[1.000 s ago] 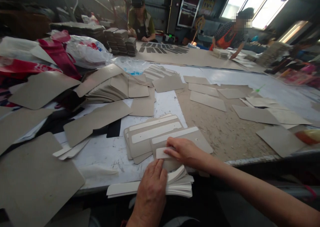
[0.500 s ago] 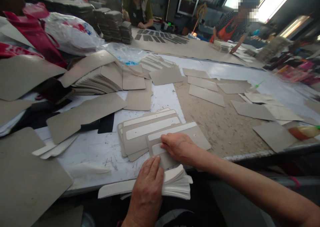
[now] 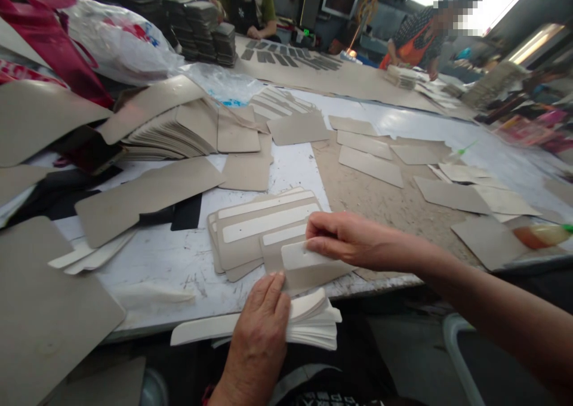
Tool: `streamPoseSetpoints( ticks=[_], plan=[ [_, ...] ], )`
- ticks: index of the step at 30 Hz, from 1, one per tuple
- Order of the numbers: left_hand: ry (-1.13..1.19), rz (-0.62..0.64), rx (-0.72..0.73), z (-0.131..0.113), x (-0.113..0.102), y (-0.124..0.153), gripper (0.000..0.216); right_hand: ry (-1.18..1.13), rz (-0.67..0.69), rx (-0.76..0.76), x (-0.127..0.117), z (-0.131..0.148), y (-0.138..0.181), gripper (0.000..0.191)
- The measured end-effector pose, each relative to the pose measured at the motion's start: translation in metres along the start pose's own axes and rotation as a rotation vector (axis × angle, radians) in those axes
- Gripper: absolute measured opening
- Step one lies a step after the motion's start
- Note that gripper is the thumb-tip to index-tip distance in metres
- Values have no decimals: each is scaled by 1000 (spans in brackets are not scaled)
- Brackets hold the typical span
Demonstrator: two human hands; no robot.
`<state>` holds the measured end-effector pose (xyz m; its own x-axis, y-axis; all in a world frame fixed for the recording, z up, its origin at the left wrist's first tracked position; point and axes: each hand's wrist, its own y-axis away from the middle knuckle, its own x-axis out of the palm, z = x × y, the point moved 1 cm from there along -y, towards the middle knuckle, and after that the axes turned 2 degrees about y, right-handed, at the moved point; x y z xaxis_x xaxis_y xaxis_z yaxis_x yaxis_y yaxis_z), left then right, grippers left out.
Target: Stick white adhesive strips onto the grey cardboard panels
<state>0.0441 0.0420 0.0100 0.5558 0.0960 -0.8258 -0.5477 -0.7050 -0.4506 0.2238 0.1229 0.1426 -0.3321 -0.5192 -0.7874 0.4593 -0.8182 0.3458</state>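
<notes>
My left hand is closed around a fanned bundle of white strips at the table's front edge. Its fingertips touch the lower left corner of a beige panel. On that panel lies a white strip. My right hand is closed, thumb and bent forefinger together, at this strip; it hides the strip's right end. Just behind, a beige panel with a white strip is partly covered by my right hand. More overlapping beige panels with white strips lie to the left.
Loose beige panels lie right of centre, and a curved stack of panels stands at the left. A bottle with amber contents lies near the right edge. A plastic bag sits at back left. Two people work at the far table.
My right hand has moved right and slightly up along the white strip, its fingers more curled. The panel under it now covers more of the one behind. My left hand stays on its bundle.
</notes>
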Motion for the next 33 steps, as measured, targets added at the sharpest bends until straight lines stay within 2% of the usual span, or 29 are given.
streamPoseSetpoints(
  ticks=[2, 6, 10, 13, 17, 22, 25, 29, 33],
  plan=[
    [-13, -26, -3, 0, -2, -2, 22, 20, 21, -24, 7, 3, -8, 17],
    [-8, -67, -12, -2, -3, -4, 26, 296, -25, 35, 44, -2, -29, 17],
    [-14, -19, -20, -3, -4, -4, 27, 442, -40, 89, 66, -8, -33, 20],
    [-23, -4, -26, -3, -5, -5, 31, 493, 20, 112, 62, -12, -25, 18],
    [-28, 5, -25, -2, -3, -4, 33, 514, 60, 124, 41, -23, -8, 14],
    [-22, 1, -27, -4, -3, -4, 32, 144, 27, 76, 21, -25, 3, 17],
    [-34, -7, -5, -5, -4, -5, 29, 9, -17, 35, 33, -21, -7, 19],
    [-38, 11, -8, -4, -3, -4, 31, 228, -75, 83, 59, -22, -25, 17],
    [-31, 53, -17, -3, -3, -1, 29, 360, -92, 88, 71, -26, -29, 19]
  ],
)
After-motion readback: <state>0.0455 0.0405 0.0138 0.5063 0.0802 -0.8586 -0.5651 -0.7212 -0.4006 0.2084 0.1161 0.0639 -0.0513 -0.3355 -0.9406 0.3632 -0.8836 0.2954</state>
